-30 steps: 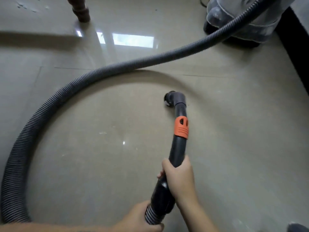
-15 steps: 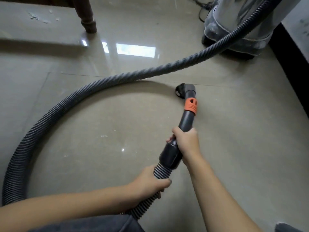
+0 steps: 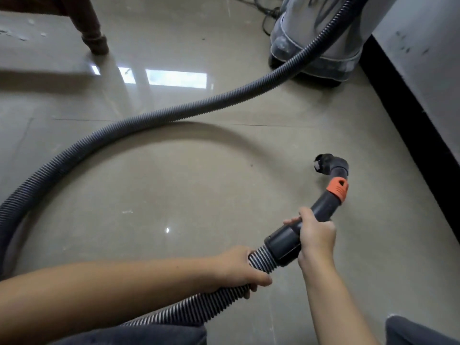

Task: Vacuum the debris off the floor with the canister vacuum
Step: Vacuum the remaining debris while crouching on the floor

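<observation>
Ahead of right hand (image 3: pixel 316 235) fingers, wrapped on wand (image 3: pixel 323 207): nozzle (image 3: pixel 328 165) at floor (image 3: pixel 199 183). Left hand (image 3: pixel 239 267) grips hose (image 3: pixel 149 123). Debris (image 3: pixel 127 211) well left of fingers. I risk hose loop dragging across and scattering it.

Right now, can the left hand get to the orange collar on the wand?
Probably yes. The left hand grips the ribbed hose just behind the right hand, which holds the wand below the orange collar. The collar itself is bare, but reaching it means letting go of the hose.
</observation>
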Available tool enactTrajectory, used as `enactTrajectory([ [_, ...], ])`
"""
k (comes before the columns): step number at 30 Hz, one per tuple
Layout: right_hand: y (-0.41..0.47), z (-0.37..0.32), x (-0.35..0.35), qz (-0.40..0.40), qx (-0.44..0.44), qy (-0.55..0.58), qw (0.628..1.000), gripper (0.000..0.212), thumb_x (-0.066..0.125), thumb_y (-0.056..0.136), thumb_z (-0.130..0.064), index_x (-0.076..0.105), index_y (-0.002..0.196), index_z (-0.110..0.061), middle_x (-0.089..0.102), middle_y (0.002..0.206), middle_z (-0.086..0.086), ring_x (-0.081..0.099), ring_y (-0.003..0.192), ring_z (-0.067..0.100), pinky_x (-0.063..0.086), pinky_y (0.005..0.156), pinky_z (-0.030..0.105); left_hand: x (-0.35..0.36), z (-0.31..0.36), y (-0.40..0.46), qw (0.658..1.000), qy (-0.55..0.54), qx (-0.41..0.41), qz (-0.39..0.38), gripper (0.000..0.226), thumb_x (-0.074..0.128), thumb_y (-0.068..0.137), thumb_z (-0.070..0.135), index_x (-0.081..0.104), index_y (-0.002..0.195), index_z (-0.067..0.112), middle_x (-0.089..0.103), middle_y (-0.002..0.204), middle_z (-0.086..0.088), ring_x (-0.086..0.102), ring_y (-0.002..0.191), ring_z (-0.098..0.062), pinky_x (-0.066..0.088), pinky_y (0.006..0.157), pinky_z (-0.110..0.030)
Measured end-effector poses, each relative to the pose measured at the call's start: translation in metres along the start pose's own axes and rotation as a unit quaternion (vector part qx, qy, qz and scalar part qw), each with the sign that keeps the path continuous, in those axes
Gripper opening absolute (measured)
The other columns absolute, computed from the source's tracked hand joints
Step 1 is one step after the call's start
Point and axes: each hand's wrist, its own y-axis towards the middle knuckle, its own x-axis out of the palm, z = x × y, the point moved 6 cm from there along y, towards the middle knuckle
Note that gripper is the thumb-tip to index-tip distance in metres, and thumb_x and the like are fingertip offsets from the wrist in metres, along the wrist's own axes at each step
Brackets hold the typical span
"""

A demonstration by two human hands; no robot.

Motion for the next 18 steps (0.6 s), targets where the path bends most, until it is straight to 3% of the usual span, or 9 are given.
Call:
enactTrajectory([
  [3, 0.016, -0.005, 0.012, -0.022, 0.014, -0.015, 1.0, 0.028, 0.056, 0.083, -0.006, 0.05, 0.109, 0.002, 0.064, 0.06, 0.01, 0.063, 0.043, 0.015, 0.05, 0.052, 0.026, -0.002, 0.005, 0.014, 0.999, -0.007, -0.002, 0.042, 0.015, 0.064, 0.086, 0.012, 0.049, 0.084, 0.015, 0.054, 0.065, -0.002, 0.052, 0.046, -0.01, 0.047, 0.046, -0.019],
  [7, 0.015, -0.02, 0.076, -0.149, -0.021, -0.076, 0.986, 0.012, 0.054, 0.082, 0.003, 0.05, 0.094, 0.002, 0.053, 0.05, 0.009, 0.053, 0.032, 0.014, 0.045, 0.038, 0.022, -0.017, 0.004, 0.014, 0.991, -0.063, 0.011, 0.118, 0.015, 0.061, 0.087, 0.007, 0.047, 0.084, 0.012, 0.051, 0.067, -0.006, 0.05, 0.043, -0.009, 0.045, 0.043, -0.019],
  [10, -0.002, -0.012, 0.103, -0.247, -0.02, -0.106, 0.963, 0.015, 0.054, 0.082, 0.003, 0.046, 0.093, -0.004, 0.051, 0.056, 0.01, 0.052, 0.035, 0.016, 0.044, 0.039, 0.022, -0.018, -0.009, 0.01, 0.989, -0.075, -0.006, 0.127, 0.016, 0.061, 0.085, 0.006, 0.046, 0.082, 0.011, 0.051, 0.064, -0.007, 0.051, 0.044, -0.011, 0.047, 0.045, -0.022],
  [12, 0.001, -0.006, 0.086, -0.216, -0.014, -0.082, 0.973, 0.014, 0.054, 0.083, 0.001, 0.046, 0.094, -0.004, 0.052, 0.058, 0.01, 0.055, 0.037, 0.016, 0.045, 0.04, 0.021, -0.017, -0.012, 0.009, 0.993, -0.051, -0.019, 0.108, 0.016, 0.062, 0.084, 0.008, 0.047, 0.081, 0.012, 0.053, 0.063, -0.006, 0.052, 0.044, -0.011, 0.048, 0.046, -0.022],
  [16, 0.017, 0.009, 0.025, -0.041, 0.008, 0.019, 0.999, 0.02, 0.056, 0.084, -0.003, 0.049, 0.103, -0.001, 0.059, 0.049, 0.007, 0.061, 0.04, 0.015, 0.053, 0.051, 0.03, -0.009, -0.008, 0.014, 0.998, 0.011, -0.029, 0.059, 0.016, 0.064, 0.085, 0.012, 0.049, 0.081, 0.016, 0.055, 0.063, -0.001, 0.052, 0.044, -0.009, 0.047, 0.045, -0.019],
  [18, 0.008, 0.012, 0.026, -0.053, 0.004, -0.009, 0.999, 0.019, 0.055, 0.084, -0.003, 0.048, 0.101, -0.003, 0.059, 0.043, 0.002, 0.062, 0.045, 0.018, 0.054, 0.056, 0.033, -0.006, -0.015, 0.008, 0.998, 0.007, -0.034, 0.055, 0.015, 0.063, 0.086, 0.012, 0.049, 0.083, 0.016, 0.055, 0.064, -0.002, 0.052, 0.045, -0.009, 0.047, 0.045, -0.019],
])
